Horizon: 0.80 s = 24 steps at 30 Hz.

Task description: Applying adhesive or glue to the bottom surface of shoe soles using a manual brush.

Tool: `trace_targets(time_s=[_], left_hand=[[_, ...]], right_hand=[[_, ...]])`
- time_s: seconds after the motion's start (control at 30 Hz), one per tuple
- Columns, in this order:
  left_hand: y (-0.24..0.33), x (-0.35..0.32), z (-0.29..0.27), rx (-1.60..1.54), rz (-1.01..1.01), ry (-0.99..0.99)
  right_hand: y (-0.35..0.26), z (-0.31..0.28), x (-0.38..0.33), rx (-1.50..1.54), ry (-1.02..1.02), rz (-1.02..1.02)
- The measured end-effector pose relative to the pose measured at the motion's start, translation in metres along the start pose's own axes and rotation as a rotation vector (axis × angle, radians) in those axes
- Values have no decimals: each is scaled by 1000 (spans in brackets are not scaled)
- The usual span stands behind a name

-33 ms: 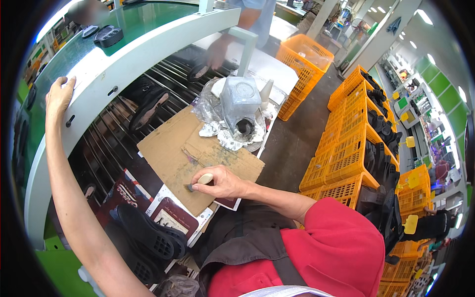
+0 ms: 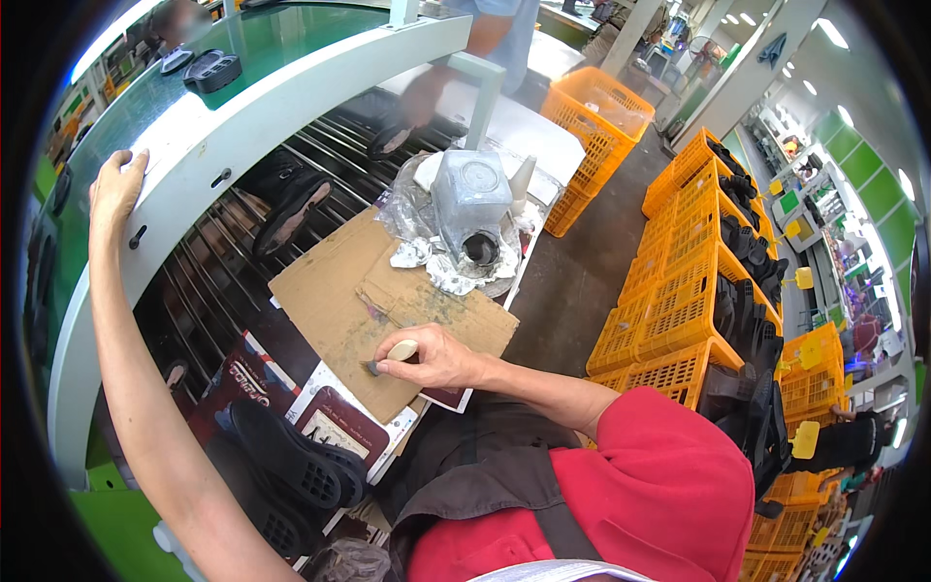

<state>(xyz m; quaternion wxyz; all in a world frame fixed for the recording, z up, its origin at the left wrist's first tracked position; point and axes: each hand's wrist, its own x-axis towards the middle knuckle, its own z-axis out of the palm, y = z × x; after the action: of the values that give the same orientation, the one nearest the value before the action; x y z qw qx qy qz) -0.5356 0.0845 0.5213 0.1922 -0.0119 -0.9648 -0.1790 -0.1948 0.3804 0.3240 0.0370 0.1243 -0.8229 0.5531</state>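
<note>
My right hand [image 2: 436, 357] is closed round a small brush with a cream handle [image 2: 401, 350]. The brush's dark tip points down at the stained cardboard sheet [image 2: 335, 267] just under it; whether it touches cannot be told. Out to the left, my left hand [image 2: 118, 184] lies over the edge of a pale metal rail [image 2: 184, 201], fingers stretched and holding nothing. Beyond the cardboard, a translucent square container [image 2: 472, 189] with a dark round mouth stands among crumpled, glue-smeared plastic. A black shoe [image 2: 291, 209] sits on the metal rollers left of the cardboard.
Black shoe soles [image 2: 286, 451] lie near my lap beside a dark red box [image 2: 242, 383]. Behind the rail runs a green belt [image 2: 281, 39] carrying a black sole [image 2: 211, 73]. Orange crates [image 2: 669, 315] with black shoe parts line the right. A co-worker's arm [image 2: 427, 92] reaches in at the far side.
The co-worker's blurred hand at the far side has shifted slightly up, away from the shoe on the rollers. My own hands and the brush have not visibly moved.
</note>
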Motion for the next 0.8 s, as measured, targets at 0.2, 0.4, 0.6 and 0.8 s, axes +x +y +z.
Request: trace_targets(time_s=[0.2, 0.4, 0.6, 0.8], left_hand=[[-1, 0, -1, -11, 2, 8], [-2, 1, 1, -24, 9, 5], [0, 2, 1, -19, 13, 8], [6, -4, -2, -4, 5, 37]], right_hand=[[-1, 1, 1, 1, 3, -15], [1, 2, 1, 33, -12, -22], [-1, 0, 1, 22, -17, -13], [-3, -1, 1, 15, -30, 12]])
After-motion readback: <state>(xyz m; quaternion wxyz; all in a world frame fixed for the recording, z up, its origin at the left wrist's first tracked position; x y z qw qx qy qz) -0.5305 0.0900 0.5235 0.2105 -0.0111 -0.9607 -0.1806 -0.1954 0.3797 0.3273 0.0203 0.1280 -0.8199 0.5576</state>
